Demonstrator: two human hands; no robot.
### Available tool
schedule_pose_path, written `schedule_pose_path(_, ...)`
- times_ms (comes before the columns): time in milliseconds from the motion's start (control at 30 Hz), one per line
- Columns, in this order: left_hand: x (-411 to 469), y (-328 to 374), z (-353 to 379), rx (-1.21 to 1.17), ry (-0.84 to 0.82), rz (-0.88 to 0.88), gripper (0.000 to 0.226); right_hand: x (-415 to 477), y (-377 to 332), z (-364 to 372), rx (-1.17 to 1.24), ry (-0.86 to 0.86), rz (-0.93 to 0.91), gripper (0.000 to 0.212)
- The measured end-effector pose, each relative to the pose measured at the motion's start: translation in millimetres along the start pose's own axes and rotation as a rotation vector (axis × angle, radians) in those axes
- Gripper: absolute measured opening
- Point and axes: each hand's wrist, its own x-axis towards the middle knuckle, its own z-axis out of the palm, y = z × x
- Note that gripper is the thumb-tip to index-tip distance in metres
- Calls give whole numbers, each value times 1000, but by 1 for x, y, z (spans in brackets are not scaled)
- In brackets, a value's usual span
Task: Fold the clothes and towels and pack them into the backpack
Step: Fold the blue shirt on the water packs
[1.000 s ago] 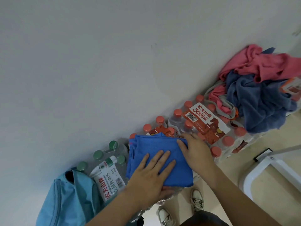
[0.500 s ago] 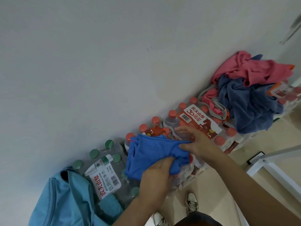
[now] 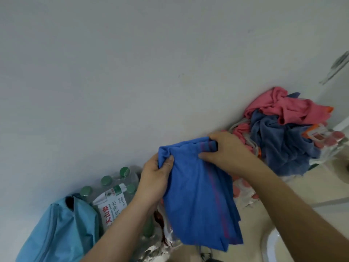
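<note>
A folded blue towel [image 3: 200, 197] with a thin red stripe hangs in the air in front of the wall. My left hand [image 3: 154, 178] pinches its upper left corner. My right hand [image 3: 226, 150] grips its upper right corner. The towel's lower part dangles free over the bottle packs. The light blue backpack [image 3: 56, 231] stands at the lower left, its top open. A pile of unfolded laundry lies at the right: a pink cloth [image 3: 290, 106] on top of a dark blue towel [image 3: 283, 146].
Shrink-wrapped packs of green-capped water bottles [image 3: 111, 188] stand beside the backpack. Red-capped bottle packs [image 3: 243, 190] carry the laundry pile. A pale wall rises behind everything. A white curved object [image 3: 272, 244] is at the lower right on the beige floor.
The blue towel lay flat on the bottle packs under my hands a second ago. Both hands have gathered it and lifted it up by its top corners.
</note>
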Motion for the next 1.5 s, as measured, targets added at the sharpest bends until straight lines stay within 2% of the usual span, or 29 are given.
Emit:
schedule_pose_path(67,25,-32,0,214,122,-42,12,29,20,43,-5,-64,67,26)
schedule_pose_path(133,42,-56,-3,324,250,-120,7,51,38,83,-6,-77,78,22)
schedule_pose_path(233,41,-65,-8,283,294,-77,49,71,50,112,-54,-11,53,22)
schedule_pose_path(300,23,-69,-8,320,236,-35,58,79,52,118,-93,36,4,26)
schedule_pose_path(400,-14,-82,2,517,160,-19,52,86,54,124,-113,14,-65,27)
schedule_pose_path(467,-27,-89,12,624,209,-19,46,89,56,128,-155,-8,-99,30)
schedule_pose_path(533,-27,-90,22,686,285,-31,38,87,58,127,-230,44,-151,45)
schedule_pose_path(600,-26,-88,30,762,335,-52,32,74,56,116,-227,138,-269,59)
schedule_pose_path(633,-25,-88,32,793,357,-58,32,63,55,109,-204,153,-365,60)
schedule_pose_path(733,-29,-84,34,872,416,-48,34,18,61,104,-237,-11,-629,62)
schedule_pose_path(800,-31,-82,35,746,452,-74,33,-6,75,114,-351,-154,-702,75)
schedule_pose_path(867,-31,-78,38,379,453,-188,34,-18,86,122,-430,-258,-694,86)
schedule_pose_path(933,-33,-74,42,68,478,-271,35,-19,88,126,-437,-267,-647,89)
schedule_pose_path(1000,-31,-71,44,-133,523,-316,30,-19,83,126,-413,-236,-607,83)
schedule_pose_path(1100,-32,-65,43,-259,572,-343,26,-16,78,129,-400,-178,-647,73)
schedule_pose_path(1167,-38,-62,41,-270,554,-358,31,-11,75,127,-391,-167,-652,69)
schedule_pose_path(1200,-45,-62,40,-208,526,-329,35,-9,73,126,-388,-157,-652,63)
schedule_pose_path(1233,-54,-62,38,-35,489,-243,41,-7,71,124,-389,-154,-649,57)
schedule_pose_path(1333,-72,-74,36,914,222,189,67,-4,59,116,-402,-199,-648,43)
schedule_pose_path(1367,-70,-82,39,1127,136,276,73,-3,56,113,-398,-239,-654,41)
schedule_pose_path(1400,-66,-86,40,1203,104,307,70,-2,56,111,-382,-288,-634,40)
schedule_pose_path(1500,-51,-85,34,1164,128,359,35,-2,52,100,-325,-367,-554,31)
